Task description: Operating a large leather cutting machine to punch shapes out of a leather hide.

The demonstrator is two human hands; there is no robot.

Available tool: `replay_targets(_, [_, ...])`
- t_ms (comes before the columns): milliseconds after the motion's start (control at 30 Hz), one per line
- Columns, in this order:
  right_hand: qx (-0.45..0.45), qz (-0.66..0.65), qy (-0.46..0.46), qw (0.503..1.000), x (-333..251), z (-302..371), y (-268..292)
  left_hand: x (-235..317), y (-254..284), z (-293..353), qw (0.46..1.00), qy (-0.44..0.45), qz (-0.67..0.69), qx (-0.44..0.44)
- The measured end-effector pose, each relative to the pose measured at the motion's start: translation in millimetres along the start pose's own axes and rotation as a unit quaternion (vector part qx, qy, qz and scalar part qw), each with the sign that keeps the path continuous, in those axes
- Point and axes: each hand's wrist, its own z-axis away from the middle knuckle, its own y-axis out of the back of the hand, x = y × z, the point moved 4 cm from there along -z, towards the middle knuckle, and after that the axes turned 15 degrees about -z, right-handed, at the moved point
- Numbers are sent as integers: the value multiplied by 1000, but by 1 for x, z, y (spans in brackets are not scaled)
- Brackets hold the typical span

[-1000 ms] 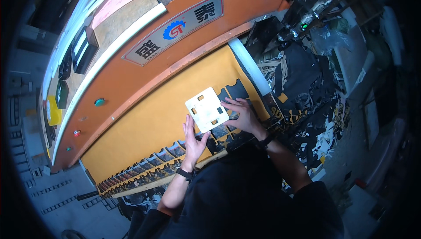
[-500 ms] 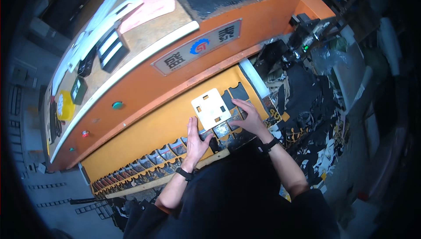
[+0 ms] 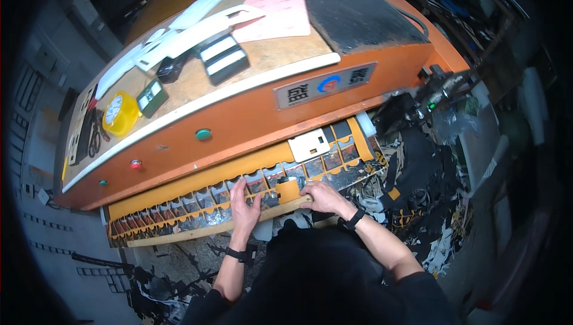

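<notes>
A yellow-orange sheet with rows of cut-out openings lies along the orange machine's bed. On its right part rests a white plate with square holes, beyond my hands and touched by neither. My left hand is open over the cut-out strip, its fingers stretched forward. At the front wooden edge, my right hand is closed, fingertips at the corner of a small yellow-orange piece. Whether it grips that piece or something else is hidden. A dark patch shows just behind the piece.
The orange machine front carries a green button and a red button. Its top holds a yellow tape roll, dark boxes and a pink sheet. Dark scraps heap on the right.
My right hand has left the white plate, come back to the wooden edge and closed. My left hand has also moved away from the plate. The view has shifted, showing more of the machine top.
</notes>
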Motion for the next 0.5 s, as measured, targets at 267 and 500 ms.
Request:
replay_targets(267, [160,10,-14,987,-13,-28,-13,-121,74,45,989,78,-83,98])
replay_targets(500, [167,85,-6,982,-28,-49,-17,-247,182,33,952,229,-95,180])
